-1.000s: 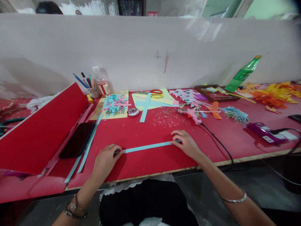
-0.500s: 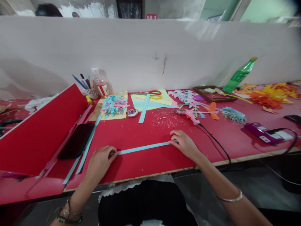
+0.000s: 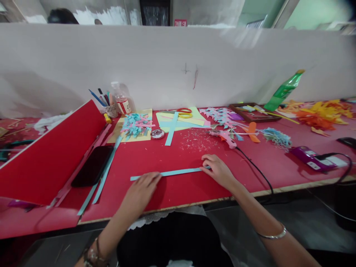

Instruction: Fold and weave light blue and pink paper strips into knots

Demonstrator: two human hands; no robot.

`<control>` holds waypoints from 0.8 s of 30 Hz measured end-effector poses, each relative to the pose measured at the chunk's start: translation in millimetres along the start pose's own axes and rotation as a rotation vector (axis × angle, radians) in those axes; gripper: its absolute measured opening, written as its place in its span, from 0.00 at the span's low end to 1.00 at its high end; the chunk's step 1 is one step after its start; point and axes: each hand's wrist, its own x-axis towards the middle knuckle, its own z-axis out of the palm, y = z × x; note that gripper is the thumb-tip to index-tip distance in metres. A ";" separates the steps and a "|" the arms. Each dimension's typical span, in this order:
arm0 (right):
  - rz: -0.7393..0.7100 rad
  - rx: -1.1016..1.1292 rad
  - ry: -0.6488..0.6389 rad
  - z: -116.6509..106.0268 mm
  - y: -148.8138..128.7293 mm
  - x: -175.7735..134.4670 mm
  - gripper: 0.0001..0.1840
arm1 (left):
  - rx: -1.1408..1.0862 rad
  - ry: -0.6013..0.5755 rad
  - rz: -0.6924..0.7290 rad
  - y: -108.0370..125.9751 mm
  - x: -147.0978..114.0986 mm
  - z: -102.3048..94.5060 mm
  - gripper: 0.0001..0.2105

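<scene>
Near the front edge of the red table, a pale blue strip lies with its long axis left to right, its right end slightly farther off. The left hand covers part of it — whether those fingers pinch or only press, I cannot tell — while the right hand pinches the right end. Leftward lie a phone and loose strips. Beyond are paper scraps and a pink glue gun; farther back, a tin, scissors and a leaning green bottle
</scene>
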 end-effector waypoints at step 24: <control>0.034 0.139 0.000 1.5 13.3 -6.7 0.07 | 0.022 0.032 -0.072 -8.5 -28.9 10.8 0.29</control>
